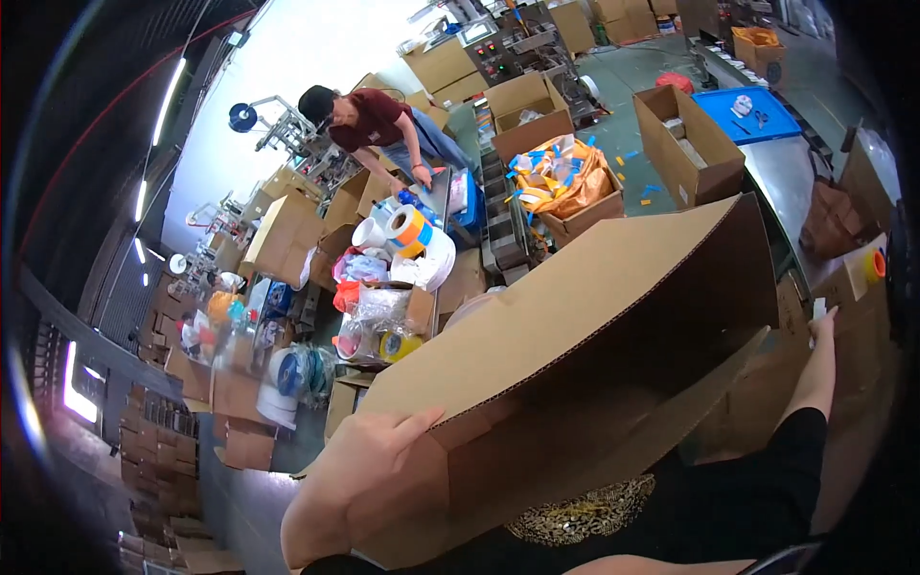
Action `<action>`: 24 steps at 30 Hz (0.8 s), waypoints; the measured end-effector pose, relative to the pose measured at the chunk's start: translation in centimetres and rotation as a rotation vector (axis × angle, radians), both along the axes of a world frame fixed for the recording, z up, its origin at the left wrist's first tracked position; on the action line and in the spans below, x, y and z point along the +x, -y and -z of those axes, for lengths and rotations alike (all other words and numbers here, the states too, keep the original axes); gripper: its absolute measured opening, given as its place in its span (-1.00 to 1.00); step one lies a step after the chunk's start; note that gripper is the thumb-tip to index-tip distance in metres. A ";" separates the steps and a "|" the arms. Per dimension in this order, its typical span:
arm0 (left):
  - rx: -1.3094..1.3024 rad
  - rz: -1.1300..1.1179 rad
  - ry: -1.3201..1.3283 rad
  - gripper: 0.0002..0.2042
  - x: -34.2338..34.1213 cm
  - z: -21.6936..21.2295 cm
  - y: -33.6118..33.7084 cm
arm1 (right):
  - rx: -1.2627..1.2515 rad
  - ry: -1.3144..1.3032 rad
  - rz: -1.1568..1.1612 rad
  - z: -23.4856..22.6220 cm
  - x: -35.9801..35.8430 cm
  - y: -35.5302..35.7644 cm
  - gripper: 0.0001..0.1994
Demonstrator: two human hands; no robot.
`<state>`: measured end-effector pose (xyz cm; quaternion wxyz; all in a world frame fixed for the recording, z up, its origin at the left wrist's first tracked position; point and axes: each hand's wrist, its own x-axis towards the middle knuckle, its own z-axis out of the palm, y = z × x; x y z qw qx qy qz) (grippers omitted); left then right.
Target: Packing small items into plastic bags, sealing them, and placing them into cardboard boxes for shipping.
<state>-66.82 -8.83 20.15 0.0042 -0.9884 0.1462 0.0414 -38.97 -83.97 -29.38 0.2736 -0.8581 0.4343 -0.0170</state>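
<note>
A large open cardboard box (565,307) is tilted in front of my body, its flaps spread and its dark inside partly showing. My left hand (379,450) is closed on the near left edge of this box, the index finger lying along the cardboard. Far to the right, my right arm is stretched out. My right hand (822,328) is closed around a small white object (819,308), whose kind I cannot make out. Brown cardboard lies just beside and below that hand. A yellow-and-orange tape roll (874,265) is close by to its upper right.
Beyond the box, a carton with an orange liner (565,182) stands beside a conveyor (500,216). Another open carton (685,144) and a blue tray with scissors (747,115) are at the far right. A co-worker (379,125) bends over a bench crowded with rolls and bags.
</note>
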 end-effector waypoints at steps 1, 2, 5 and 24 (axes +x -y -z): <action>0.002 0.005 0.015 -0.67 0.4 0.0 0.4 | 0.006 -0.004 -0.004 0.3 0.2 -0.2 0.01; 0.005 0.010 0.028 -0.67 0.8 0.1 0.9 | 0.031 -0.036 0.012 0.6 0.3 -0.3 0.01; 0.003 -0.009 0.023 -0.67 1.2 -0.5 1.1 | 0.027 -0.046 0.042 1.5 0.0 1.7 0.00; -0.010 -0.065 0.003 -0.64 3.3 0.1 1.3 | 0.090 0.007 0.058 -0.5 1.5 1.0 -0.01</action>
